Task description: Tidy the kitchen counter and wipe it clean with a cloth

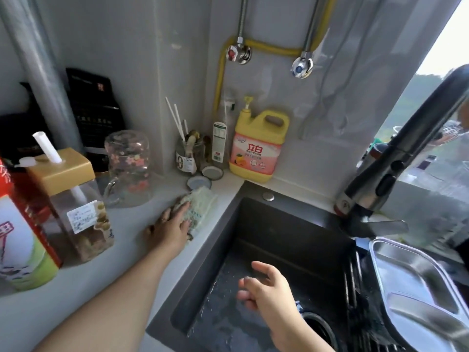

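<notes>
My left hand [170, 226] lies flat on a pale greenish cloth [201, 207] and presses it against the light grey counter [127, 270], close to the sink's left rim. The cloth pokes out past my fingertips toward the back corner. My right hand [264, 285] hovers over the dark sink [253, 217] with its fingers loosely spread and nothing in them.
Along the back stand an upturned glass mug [128, 168], a jar with a tan lid [73, 199], a red and green carton [22, 237], a glass jar of utensils [190, 154], two loose lids [203, 177], and a yellow detergent jug [258, 148]. A black faucet [396, 158] and a steel tray [418, 288] are at the right.
</notes>
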